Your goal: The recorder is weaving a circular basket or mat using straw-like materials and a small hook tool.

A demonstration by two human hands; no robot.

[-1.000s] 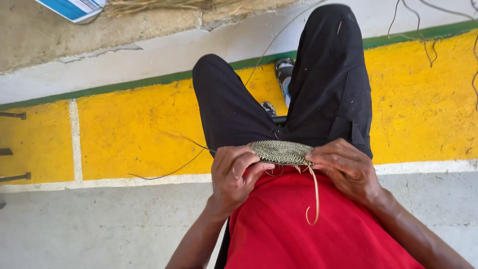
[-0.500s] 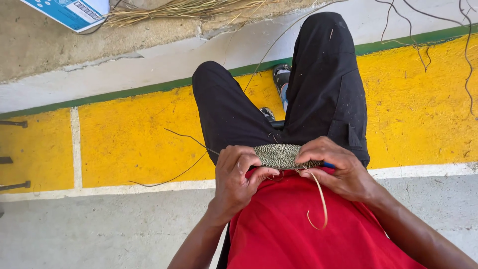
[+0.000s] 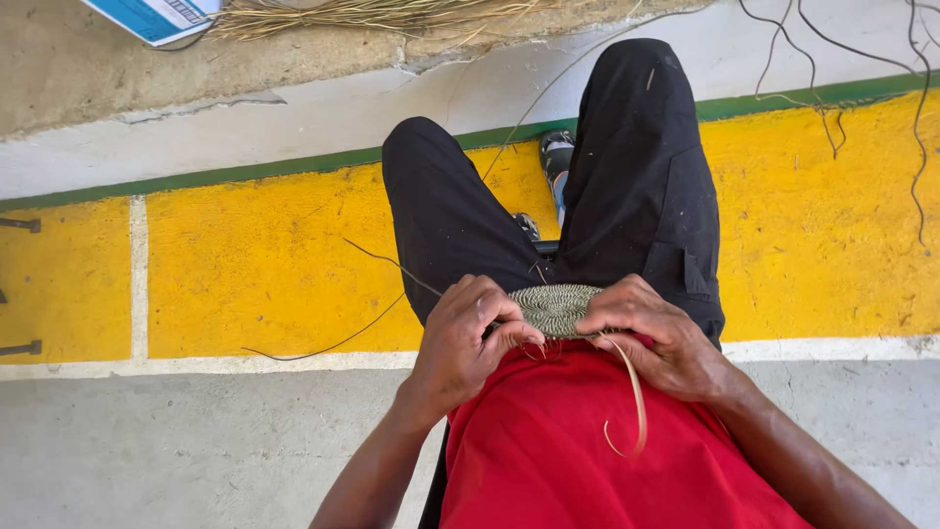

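The person sat with both hands at the lap, working on a small woven mat [image 3: 556, 306] of greenish-grey plant fibre. The mat lay between the two hands, just above the hem of a red shirt [image 3: 578, 451] and over the black trousers [image 3: 627, 196].

The left hand [image 3: 468, 338] gripped the mat's left edge, its fingers [image 3: 490, 312] curled and clenched around the weave. The right hand [image 3: 654, 333] closed on the right edge, its fingers pressed down on the mat and pinching a pale straw strip [image 3: 636, 402] that hung from it in a loop across the shirt.

A thin dark strand [image 3: 392, 263] ran from the mat's left side out over the floor, where it curved across a yellow painted band [image 3: 264, 264] edged with a green line [image 3: 245, 171] above and a white line [image 3: 196, 364] below. One shoe [image 3: 556, 157] showed between the knees.

Along the far edge of the floor rose a rough concrete step [image 3: 147, 88]. On it lay a bundle of dry straw [image 3: 372, 14], and at its far left corner a blue and white printed sheet [image 3: 157, 16]. Thin dark twigs [image 3: 832, 108] trailed down at the far right.
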